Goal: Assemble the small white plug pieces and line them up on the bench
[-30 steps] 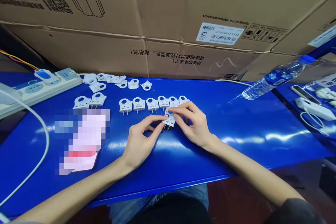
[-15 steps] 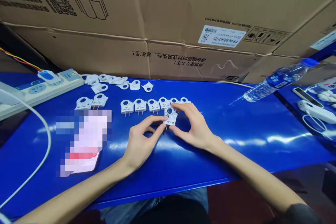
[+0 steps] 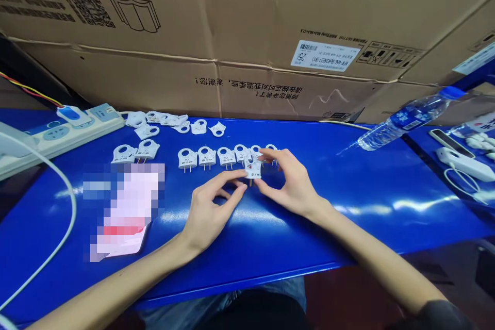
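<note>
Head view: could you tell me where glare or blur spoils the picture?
Head view: white glare streaks lie on the blue table right of the right hand; a pixelated patch hides something left of the left hand; the held plug stays sharp.

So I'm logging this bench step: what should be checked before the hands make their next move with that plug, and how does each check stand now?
1. Plug gripped: ok, the right hand pinches it by fingertips.
2. Left hand supporting: ok, its fingertips sit at the plug's lower edge.
3. Pins clear of the table: ok, they point down, held just above it.
4. Row of plugs orderly: ok, side by side, pins toward the person.
5. Space at the row's right end: cannot tell, the right hand hides it.
6. Bottle out of the way: ok, lying far right.
</note>
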A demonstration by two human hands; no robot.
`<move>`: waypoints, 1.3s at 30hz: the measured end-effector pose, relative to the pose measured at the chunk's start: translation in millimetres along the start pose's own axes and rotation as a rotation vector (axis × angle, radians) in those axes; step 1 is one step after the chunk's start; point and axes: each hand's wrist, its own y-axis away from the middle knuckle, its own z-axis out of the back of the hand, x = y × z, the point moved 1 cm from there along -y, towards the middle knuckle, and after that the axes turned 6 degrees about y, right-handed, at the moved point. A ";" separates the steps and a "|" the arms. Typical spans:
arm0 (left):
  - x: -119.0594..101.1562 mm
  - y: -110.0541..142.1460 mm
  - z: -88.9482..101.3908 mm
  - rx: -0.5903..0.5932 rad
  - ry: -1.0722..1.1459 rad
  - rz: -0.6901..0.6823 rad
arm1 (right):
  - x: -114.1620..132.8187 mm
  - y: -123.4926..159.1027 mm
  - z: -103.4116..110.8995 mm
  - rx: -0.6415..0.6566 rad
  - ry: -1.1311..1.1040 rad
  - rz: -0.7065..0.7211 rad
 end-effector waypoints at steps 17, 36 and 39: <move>5.9 -5.5 2.6 -0.131 -0.055 0.054 | -91.0 -11.0 59.9 0.356 0.204 -0.286; 4.2 -6.8 3.1 -0.139 -0.028 0.085 | -67.1 -13.0 20.7 0.328 0.297 -0.038; 4.5 -6.5 3.1 -0.137 -0.021 0.082 | -67.1 -13.7 19.4 0.321 0.273 -0.036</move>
